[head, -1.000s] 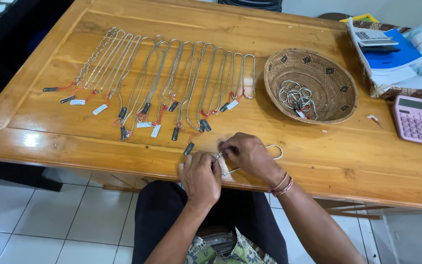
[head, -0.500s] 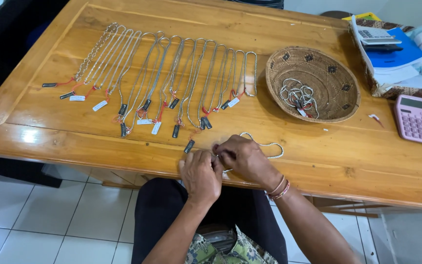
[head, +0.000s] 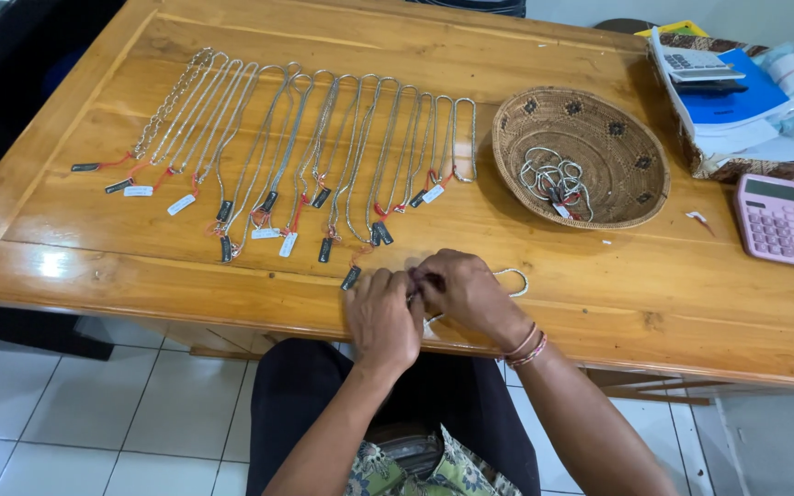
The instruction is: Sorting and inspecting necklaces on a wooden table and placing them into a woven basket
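Left to right: row of silver chains lay stretched across the tabletop, each with a red tie, a small dark tag or a white label at its near end; nearest ends sat just beyond the hands.

Left hand was curled at the near edge, fingers pinched narrow against the right hand; it appeared to grip part of 1 silver chain, though the grip itself was hidden. A dark tag lay just beside its knuckles. Right hand was closed tight on the same chain, fingertips touching the left hand's; a loop of the chain stuck out on the tabletop to its right.

Risks, as I judged them: the chain was worked right at the tabletop edge, so a slip could drop it into the lap or onto the tiled floor; the loose loop could snag under the right wrist and its bracelets; a forward nudge could drag the nearest laid-out tags out of line or tangle them.

Further right: woven basket held a small tangled heap of chains, well apart from the hands; a few small scraps lay past it; pink calculator and a stack of papers with a blue folder sat at the far right; nothing stood between the hands and the basket.
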